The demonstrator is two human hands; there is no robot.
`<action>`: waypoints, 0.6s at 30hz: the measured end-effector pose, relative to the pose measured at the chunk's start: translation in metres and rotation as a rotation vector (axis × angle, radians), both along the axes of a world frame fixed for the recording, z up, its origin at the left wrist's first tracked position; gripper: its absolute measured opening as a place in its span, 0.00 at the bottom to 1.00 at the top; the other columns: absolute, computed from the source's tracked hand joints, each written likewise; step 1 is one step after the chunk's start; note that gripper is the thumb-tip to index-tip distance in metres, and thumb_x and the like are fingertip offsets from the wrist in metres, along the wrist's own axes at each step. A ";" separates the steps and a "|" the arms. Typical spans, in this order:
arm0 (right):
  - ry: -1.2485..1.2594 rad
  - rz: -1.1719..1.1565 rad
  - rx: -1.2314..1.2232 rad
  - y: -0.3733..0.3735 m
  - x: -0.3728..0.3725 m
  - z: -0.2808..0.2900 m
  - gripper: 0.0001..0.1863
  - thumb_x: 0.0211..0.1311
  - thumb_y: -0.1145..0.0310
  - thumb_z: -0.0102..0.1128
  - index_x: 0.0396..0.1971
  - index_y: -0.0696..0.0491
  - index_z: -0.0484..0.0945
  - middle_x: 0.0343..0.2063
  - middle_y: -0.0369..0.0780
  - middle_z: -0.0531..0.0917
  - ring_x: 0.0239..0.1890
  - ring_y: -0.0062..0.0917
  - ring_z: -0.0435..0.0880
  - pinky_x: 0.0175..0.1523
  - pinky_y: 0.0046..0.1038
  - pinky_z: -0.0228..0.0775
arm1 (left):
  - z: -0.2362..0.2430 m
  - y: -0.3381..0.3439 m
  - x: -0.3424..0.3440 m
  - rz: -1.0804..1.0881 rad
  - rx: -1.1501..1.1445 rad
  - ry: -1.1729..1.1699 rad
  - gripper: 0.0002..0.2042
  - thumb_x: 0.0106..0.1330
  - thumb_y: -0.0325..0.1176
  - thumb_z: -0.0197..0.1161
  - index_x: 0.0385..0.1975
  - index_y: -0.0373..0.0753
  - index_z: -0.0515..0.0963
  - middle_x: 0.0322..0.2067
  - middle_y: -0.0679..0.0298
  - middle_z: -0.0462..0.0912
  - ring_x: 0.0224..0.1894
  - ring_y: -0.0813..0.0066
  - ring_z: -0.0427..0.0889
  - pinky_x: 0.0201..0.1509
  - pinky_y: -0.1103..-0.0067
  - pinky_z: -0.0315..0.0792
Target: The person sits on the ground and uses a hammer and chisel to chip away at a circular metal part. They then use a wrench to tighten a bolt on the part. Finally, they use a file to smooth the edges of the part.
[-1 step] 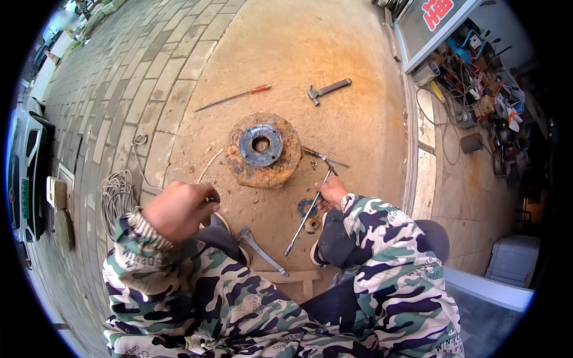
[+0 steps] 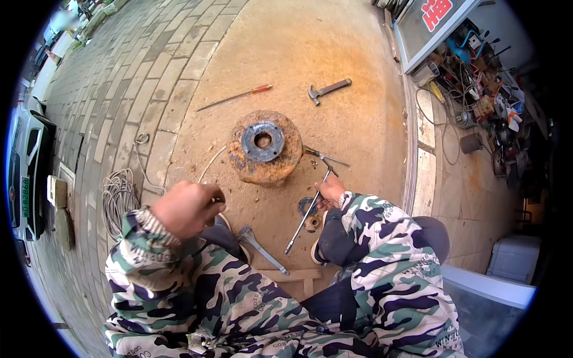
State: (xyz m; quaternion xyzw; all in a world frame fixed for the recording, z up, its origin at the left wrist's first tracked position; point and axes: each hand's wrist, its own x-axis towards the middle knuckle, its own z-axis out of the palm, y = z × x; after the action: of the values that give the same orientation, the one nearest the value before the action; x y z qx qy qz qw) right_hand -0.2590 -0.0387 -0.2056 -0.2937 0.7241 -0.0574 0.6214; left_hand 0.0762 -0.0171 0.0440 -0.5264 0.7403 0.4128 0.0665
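My left hand is raised at lower left, fingers curled; what they hold, if anything, is hidden. My right hand grips a long steel T-handle socket wrench. A dark flanged metal ring with a centre hole rests on a rusty round block. Pliers or a similar tool lie at the block's right. Beneath my right hand are a dark ring and a small fitting. A long flat-ended tool lies between my feet. Above the block lie an orange-handled screwdriver and a claw hammer.
I sit over concrete ground beside paving. A coiled cable lies at left, near a parked white car. At right are a door threshold, piled tools and parts, and a plastic bin.
My left hand has shifted slightly to the right. The right hand, wrench and tools on the ground look nearly the same.
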 end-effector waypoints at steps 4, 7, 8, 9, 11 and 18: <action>0.455 0.490 -0.323 0.009 -0.031 0.003 0.21 0.68 0.54 0.56 0.41 0.61 0.77 0.31 0.55 0.83 0.23 0.43 0.84 0.33 0.44 0.80 | -0.047 0.012 -0.029 -0.184 -0.035 -0.031 0.09 0.68 0.33 0.59 0.38 0.34 0.82 0.29 0.48 0.85 0.35 0.53 0.86 0.42 0.63 0.80; 0.654 0.721 -0.650 -0.007 -0.013 0.039 0.25 0.63 0.49 0.59 0.36 0.61 0.84 0.34 0.57 0.85 0.34 0.50 0.85 0.46 0.45 0.78 | -0.075 0.036 -0.033 -0.215 -0.053 -0.172 0.10 0.66 0.34 0.58 0.36 0.36 0.83 0.34 0.45 0.85 0.41 0.46 0.85 0.47 0.60 0.80; 0.576 0.729 -0.536 -0.026 -0.014 0.082 0.24 0.62 0.49 0.60 0.34 0.60 0.85 0.36 0.56 0.85 0.43 0.53 0.85 0.51 0.48 0.77 | -0.095 0.037 -0.039 -0.218 -0.055 -0.168 0.10 0.65 0.34 0.58 0.35 0.36 0.83 0.34 0.45 0.85 0.41 0.45 0.85 0.47 0.60 0.80; 0.549 0.722 -0.605 -0.036 -0.017 0.108 0.23 0.63 0.50 0.60 0.34 0.60 0.85 0.33 0.56 0.85 0.41 0.50 0.86 0.49 0.47 0.77 | -0.112 0.042 -0.042 -0.214 -0.049 -0.181 0.10 0.64 0.33 0.58 0.35 0.35 0.84 0.35 0.44 0.85 0.42 0.45 0.85 0.47 0.60 0.80; 0.576 0.592 -0.693 -0.033 -0.068 0.156 0.21 0.65 0.53 0.59 0.32 0.60 0.85 0.27 0.52 0.85 0.34 0.43 0.87 0.44 0.43 0.78 | -0.172 0.034 -0.082 -0.257 -0.028 -0.117 0.10 0.64 0.35 0.58 0.34 0.36 0.83 0.34 0.46 0.85 0.41 0.46 0.85 0.47 0.60 0.79; 0.537 0.480 -0.985 -0.002 -0.088 0.226 0.17 0.65 0.60 0.61 0.27 0.62 0.81 0.20 0.47 0.84 0.24 0.36 0.86 0.33 0.36 0.77 | -0.202 0.058 -0.070 -0.040 -0.114 -0.173 0.22 0.67 0.44 0.61 0.53 0.33 0.76 0.37 0.43 0.85 0.45 0.45 0.84 0.51 0.59 0.77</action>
State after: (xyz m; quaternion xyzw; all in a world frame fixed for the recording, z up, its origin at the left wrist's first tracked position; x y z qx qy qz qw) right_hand -0.3468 -0.0407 0.0208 -0.7060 0.6572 -0.1679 0.2037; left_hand 0.0062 0.0408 -0.1585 -0.5480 0.7646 0.3214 0.1085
